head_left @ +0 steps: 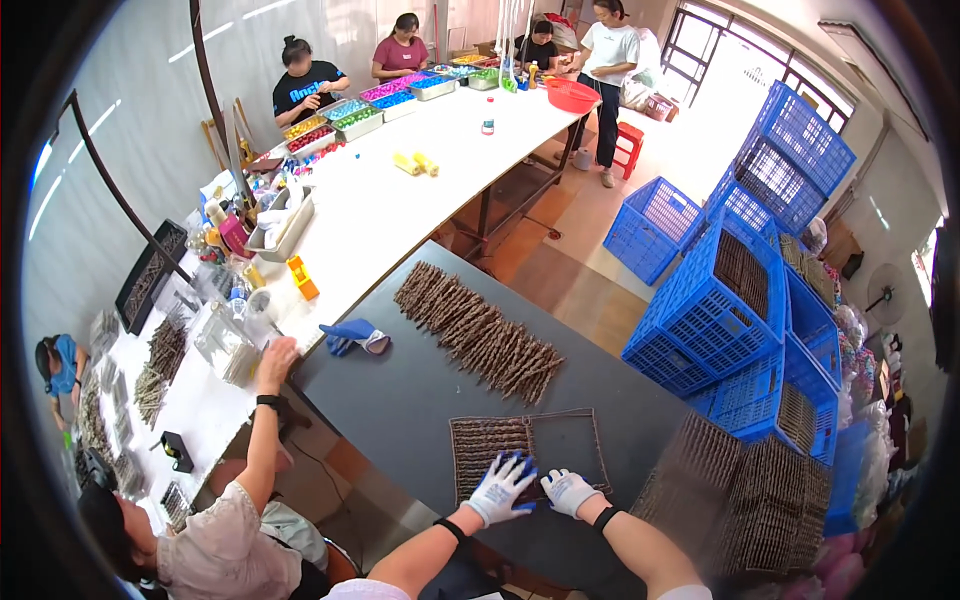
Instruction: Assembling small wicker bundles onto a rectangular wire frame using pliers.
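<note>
The left hand (503,490) lies palm-down, fingers spread, over the brown frame (560,412) at lower centre; the right hand (569,491), fingers half-curled, meets its lower edge, grip unclear.

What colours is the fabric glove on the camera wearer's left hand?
The left hand wears a white fabric glove with blue fingertips, seen best in the head view.

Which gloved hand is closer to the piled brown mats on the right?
The right. The right hand is just left of the piled brown mats, not touching them; the left hand is farther left, beyond the right hand.
</note>
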`<action>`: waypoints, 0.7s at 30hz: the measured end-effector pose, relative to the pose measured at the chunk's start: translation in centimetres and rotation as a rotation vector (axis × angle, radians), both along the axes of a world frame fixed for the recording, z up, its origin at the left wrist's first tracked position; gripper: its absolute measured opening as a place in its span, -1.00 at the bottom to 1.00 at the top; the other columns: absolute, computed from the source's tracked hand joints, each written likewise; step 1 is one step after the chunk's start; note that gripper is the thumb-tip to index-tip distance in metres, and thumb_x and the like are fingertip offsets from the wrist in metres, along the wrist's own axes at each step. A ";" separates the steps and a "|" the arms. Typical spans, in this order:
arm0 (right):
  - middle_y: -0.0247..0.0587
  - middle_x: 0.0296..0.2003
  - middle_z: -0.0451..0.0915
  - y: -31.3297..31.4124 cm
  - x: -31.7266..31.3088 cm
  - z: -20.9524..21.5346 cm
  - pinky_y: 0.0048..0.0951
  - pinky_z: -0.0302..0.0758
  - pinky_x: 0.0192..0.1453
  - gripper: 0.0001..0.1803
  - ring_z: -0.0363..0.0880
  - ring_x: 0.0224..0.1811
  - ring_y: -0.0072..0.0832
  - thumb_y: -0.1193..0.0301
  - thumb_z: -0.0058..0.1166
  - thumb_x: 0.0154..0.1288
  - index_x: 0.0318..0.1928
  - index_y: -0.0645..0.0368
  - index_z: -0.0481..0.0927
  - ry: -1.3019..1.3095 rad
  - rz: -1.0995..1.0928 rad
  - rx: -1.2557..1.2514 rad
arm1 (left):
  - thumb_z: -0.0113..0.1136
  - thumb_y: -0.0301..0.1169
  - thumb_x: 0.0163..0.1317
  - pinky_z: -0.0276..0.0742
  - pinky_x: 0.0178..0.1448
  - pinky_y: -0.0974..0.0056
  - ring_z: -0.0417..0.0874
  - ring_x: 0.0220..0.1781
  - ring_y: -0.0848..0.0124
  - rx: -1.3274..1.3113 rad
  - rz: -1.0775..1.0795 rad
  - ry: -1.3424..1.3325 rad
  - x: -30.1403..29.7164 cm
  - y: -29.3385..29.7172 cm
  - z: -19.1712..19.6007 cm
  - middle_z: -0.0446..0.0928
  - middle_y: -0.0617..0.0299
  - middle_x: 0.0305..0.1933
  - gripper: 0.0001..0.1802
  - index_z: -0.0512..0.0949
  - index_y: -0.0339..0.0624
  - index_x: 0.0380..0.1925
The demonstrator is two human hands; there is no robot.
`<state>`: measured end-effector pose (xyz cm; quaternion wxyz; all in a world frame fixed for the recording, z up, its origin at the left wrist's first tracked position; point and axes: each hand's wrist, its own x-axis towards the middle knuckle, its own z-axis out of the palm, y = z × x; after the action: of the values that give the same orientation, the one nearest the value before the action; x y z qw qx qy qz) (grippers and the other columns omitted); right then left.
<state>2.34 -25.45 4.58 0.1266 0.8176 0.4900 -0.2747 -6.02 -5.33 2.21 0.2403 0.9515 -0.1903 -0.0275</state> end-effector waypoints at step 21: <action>-0.12 -0.23 0.72 0.7 4.9 -0.2 -0.26 0.54 -0.06 -0.58 0.67 -0.20 -0.30 0.09 0.20 0.24 -0.11 0.18 0.70 0.795 -0.541 -0.178 | 0.37 -0.17 0.08 -0.03 0.61 -0.13 0.16 0.55 0.03 0.024 -0.039 -0.116 -0.9 -0.3 -1.7 0.25 0.01 0.47 -0.21 0.37 -0.09 0.34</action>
<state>7.27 -24.74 4.34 -0.0769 0.7334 0.2451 -0.6294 -6.92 -5.60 0.51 0.2167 0.9504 -0.2222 0.0205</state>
